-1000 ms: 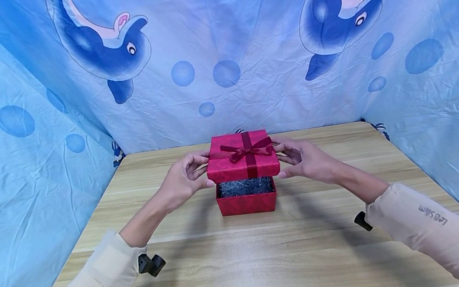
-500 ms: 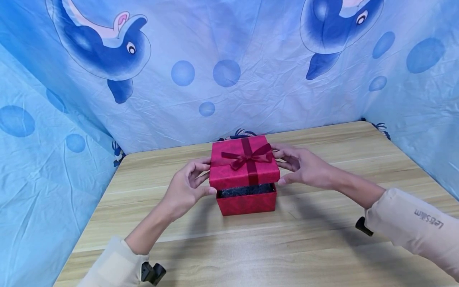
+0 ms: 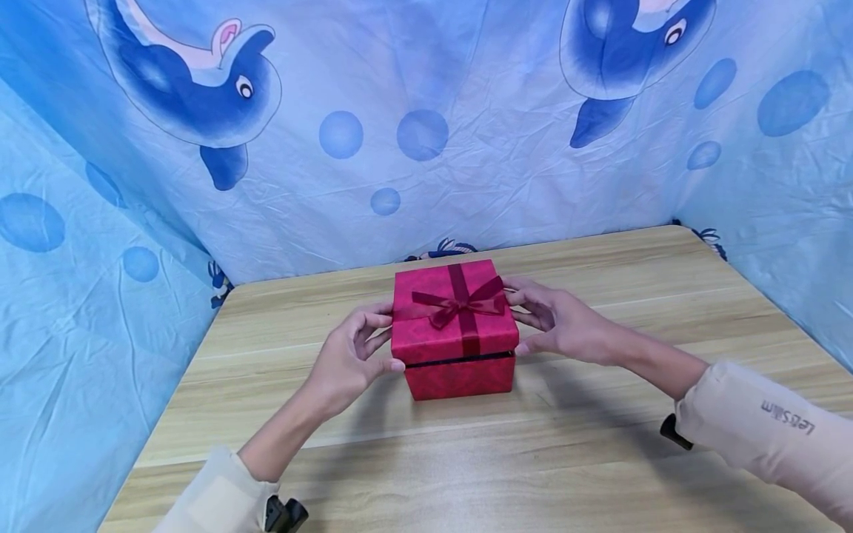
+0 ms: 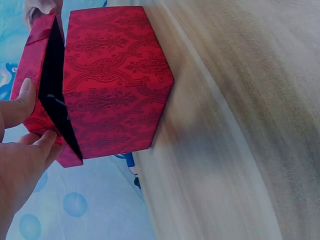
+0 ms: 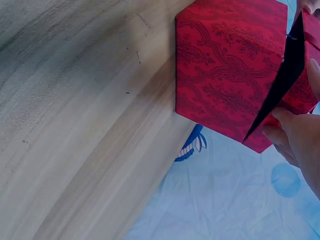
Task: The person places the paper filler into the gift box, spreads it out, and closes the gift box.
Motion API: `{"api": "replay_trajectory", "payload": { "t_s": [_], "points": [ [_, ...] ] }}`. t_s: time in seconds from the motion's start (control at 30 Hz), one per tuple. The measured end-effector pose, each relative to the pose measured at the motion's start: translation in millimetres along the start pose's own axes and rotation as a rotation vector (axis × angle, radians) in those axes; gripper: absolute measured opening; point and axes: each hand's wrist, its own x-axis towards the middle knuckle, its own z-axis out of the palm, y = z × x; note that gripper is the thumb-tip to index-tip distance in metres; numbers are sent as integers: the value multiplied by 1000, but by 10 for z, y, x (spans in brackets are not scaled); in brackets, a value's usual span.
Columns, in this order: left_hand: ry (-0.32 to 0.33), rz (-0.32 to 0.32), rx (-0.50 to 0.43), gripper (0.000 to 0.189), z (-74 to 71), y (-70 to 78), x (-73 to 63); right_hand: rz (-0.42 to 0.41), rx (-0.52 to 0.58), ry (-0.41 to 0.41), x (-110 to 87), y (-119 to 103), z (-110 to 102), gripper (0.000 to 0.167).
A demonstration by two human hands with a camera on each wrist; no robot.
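Note:
A red patterned gift box (image 3: 460,377) stands on the wooden table, its lid (image 3: 433,340) sitting just over the rim with a narrow dark gap at the front. A dark red ribbon (image 3: 461,305) is tied in a bow across the lid. My left hand (image 3: 349,363) grips the lid's left side, thumb at the front corner and fingers along the edge. On the opposite side my right hand (image 3: 566,326) holds the lid the same way. Both wrist views show the lid tilted against the box base (image 4: 117,85), with the dark gap between them. The box's inside is hidden.
The wooden table (image 3: 466,466) reaches back to a blue curtain (image 3: 493,178) printed with dolphins and bubbles. The curtain also hangs along both sides. A small black device (image 3: 285,512) sits at the left sleeve, another black device (image 3: 676,431) at the right.
Both hands have lowered the lid toward the box base. The gap has narrowed, and the grey shredded filling seen earlier inside is now covered. The base has stayed in place.

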Motion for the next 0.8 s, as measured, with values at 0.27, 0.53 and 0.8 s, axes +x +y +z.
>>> {"api": "replay_trajectory", "payload": {
  "t_s": [0.27,0.53,0.8],
  "points": [
    [2,-16,8,50,22,-65,4,-20,-5,12,-19,72,47,64],
    [10,-89,20,48,52,-180,0,-40,1,16,-21,112,95,62],
    [-5,-107,26,50,70,-226,6,-23,-21,27,-41,228,122,61]
  ]
}}
